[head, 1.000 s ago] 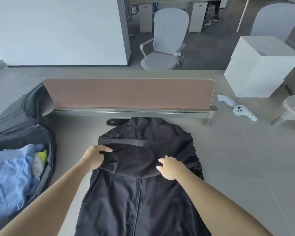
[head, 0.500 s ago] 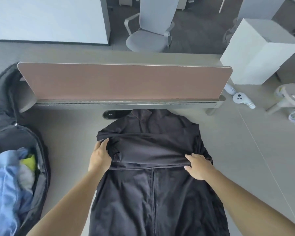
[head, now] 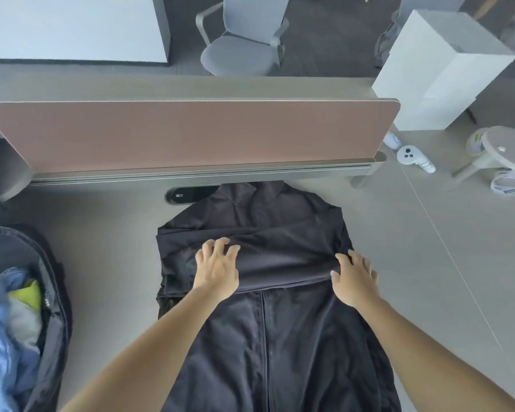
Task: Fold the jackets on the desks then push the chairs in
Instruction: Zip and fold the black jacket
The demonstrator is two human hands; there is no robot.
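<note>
Black jacket (head: 280, 337) lies flat on the grey desk (head: 107, 239), zip up, collar toward the brown divider (head: 191, 135), a sleeve (head: 283, 260) folded across its chest. On that sleeve's left part sits the left hand (head: 217, 269), fingers (head: 220, 242) spread and bent, tips pressing the cloth. At the sleeve's right end rests the right hand (head: 356, 281), thumb at the fold's edge; whether it pinches the cloth, I cannot tell

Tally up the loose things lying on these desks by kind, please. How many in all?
Black jacket: 1
Open bag: 1
White controllers: 2
White box: 1
Round stand: 1
Tape rolls: 2
Total: 8
</note>
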